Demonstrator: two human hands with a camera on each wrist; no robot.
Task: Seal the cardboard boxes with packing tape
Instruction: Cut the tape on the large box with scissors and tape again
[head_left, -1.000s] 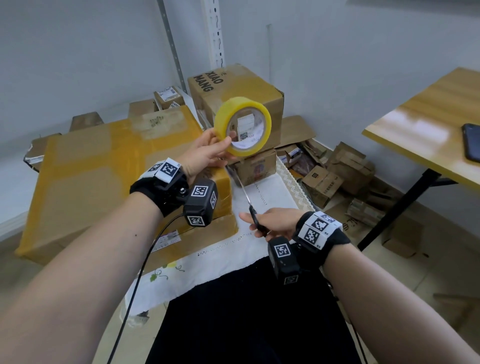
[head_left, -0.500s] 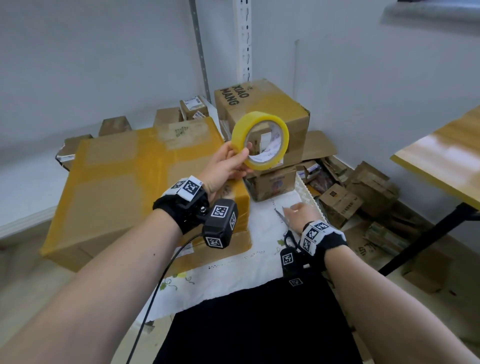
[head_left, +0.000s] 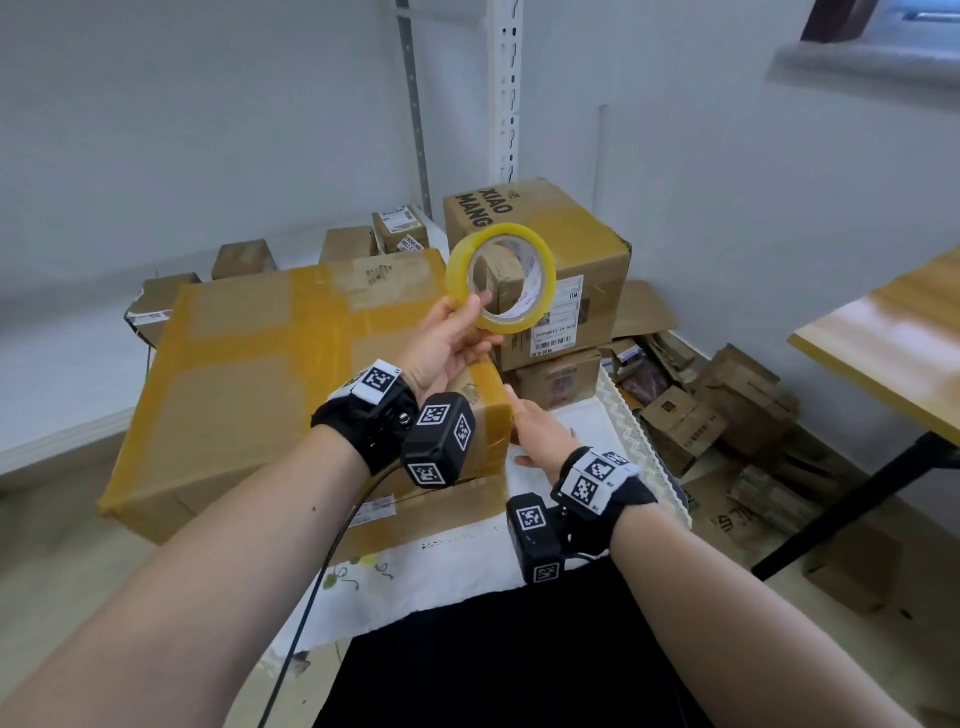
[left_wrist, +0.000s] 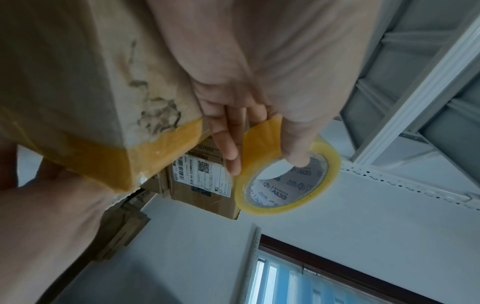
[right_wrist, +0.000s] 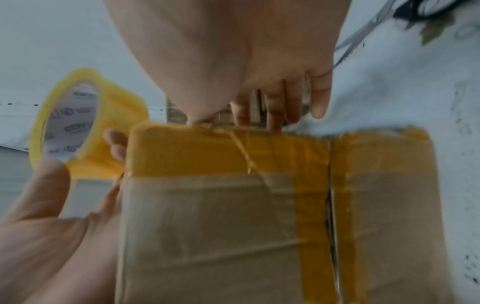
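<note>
My left hand (head_left: 467, 319) holds a yellow roll of packing tape (head_left: 501, 278) up in the air, thumb through its core (left_wrist: 296, 158) and fingers (left_wrist: 231, 152) on the outside. Below it lies a large flat cardboard box (head_left: 270, 374) banded with yellow tape. My right hand (head_left: 527, 426) has straight fingers and holds nothing; it sits at the box's taped right end (right_wrist: 221, 152), fingertips (right_wrist: 272, 117) by the top edge. The scissors (right_wrist: 363, 35) lie on the white cloth behind the right hand.
A tall box marked XIAO MANG (head_left: 540, 234) stands on another box behind the tape roll. Small boxes line the wall at the back. Flattened cartons (head_left: 727, 405) are piled on the floor to the right. A wooden table (head_left: 883, 332) juts in at the right.
My right hand has laid the scissors down on the cloth and moved left to the big box's end. The left hand still holds the tape roll raised.
</note>
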